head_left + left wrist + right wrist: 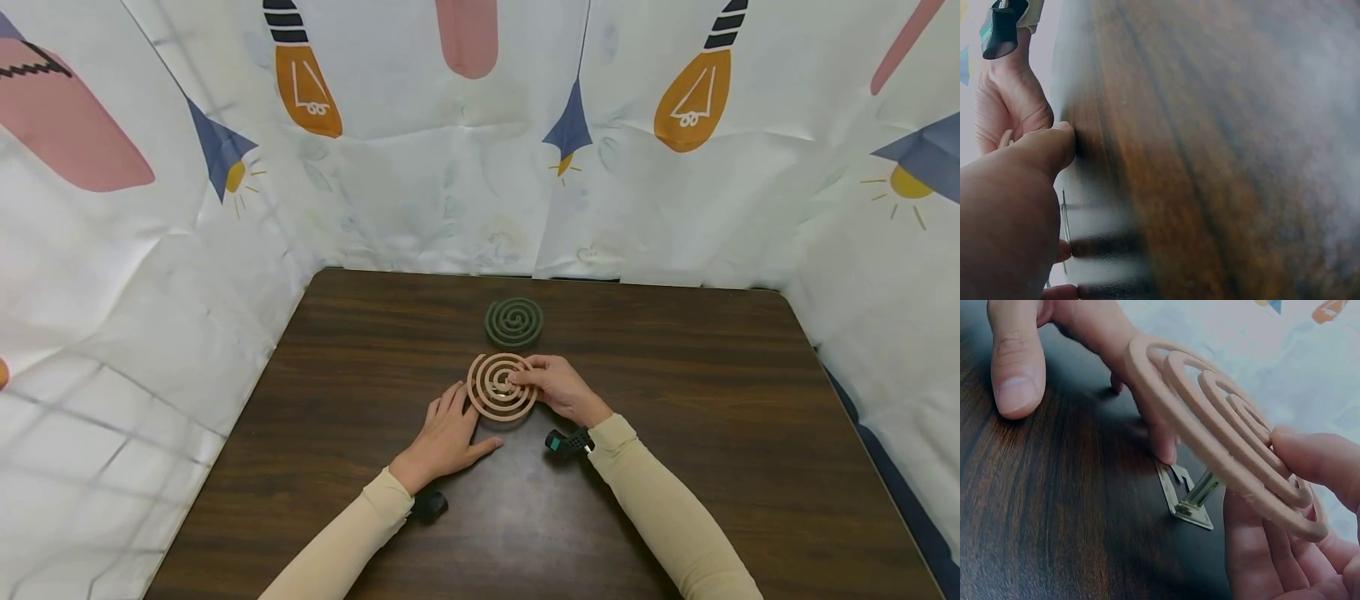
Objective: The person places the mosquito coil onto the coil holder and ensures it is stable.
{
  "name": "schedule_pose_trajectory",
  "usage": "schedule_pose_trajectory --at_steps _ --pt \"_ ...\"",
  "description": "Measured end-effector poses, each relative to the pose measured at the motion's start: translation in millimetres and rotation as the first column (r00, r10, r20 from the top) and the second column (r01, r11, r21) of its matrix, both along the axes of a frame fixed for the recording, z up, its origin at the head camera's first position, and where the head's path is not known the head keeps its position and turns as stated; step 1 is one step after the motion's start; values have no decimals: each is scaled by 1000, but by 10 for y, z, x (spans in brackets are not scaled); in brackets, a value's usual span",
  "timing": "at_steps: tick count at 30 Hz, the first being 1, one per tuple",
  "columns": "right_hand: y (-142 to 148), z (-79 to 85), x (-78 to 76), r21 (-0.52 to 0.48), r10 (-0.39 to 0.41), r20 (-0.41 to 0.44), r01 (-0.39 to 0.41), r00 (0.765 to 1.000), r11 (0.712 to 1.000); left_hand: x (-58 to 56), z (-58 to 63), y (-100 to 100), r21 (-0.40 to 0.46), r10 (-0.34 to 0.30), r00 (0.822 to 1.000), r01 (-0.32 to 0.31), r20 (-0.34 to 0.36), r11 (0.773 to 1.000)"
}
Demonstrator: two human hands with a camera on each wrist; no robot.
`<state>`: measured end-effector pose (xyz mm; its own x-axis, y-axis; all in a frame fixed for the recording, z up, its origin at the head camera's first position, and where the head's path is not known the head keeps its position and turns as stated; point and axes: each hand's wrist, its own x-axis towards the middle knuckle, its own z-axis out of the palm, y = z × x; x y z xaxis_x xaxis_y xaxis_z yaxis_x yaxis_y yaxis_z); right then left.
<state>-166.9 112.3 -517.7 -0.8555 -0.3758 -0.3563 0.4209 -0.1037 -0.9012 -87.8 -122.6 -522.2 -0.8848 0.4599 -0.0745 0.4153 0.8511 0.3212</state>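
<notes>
A tan mosquito coil (1197, 442) is tilted above the table, over a small metal coil stand (1196, 516). My right hand (561, 388) pinches the coil near its centre, thumb on top and fingers beneath. The stand lies flat, and its upright prong reaches up to the coil's underside; whether it is seated in the coil I cannot tell. My left hand (444, 437) rests on the table with fingers extended, one fingertip at the stand's edge. In the left wrist view, that hand's thumb (1047, 150) shows, while the coil is mostly hidden.
A dark green coil (513, 323) lies just behind the tan one on the brown wooden table (675, 375). White printed cloth (450, 200) hangs behind the table and along both sides. Each wrist carries a black camera (564, 442).
</notes>
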Motion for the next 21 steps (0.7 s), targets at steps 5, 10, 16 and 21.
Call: schedule_pose_trajectory --at_steps 5,10,16,21 --pt "0 -3 -15 4 8 3 -8 1000 1000 1 16 -1 5 -2 1000 2 8 1000" --pt "-12 -26 -24 -3 11 19 -11 1000 1000 0 18 -3 5 -7 1000 7 13 1000" --pt "-27 -49 -18 -2 17 19 -16 1000 1000 1 7 -5 -20 -11 1000 11 10 1000" --pt "-45 -41 3 14 14 -7 -14 1000 1000 9 14 -5 -21 -4 1000 4 10 1000"
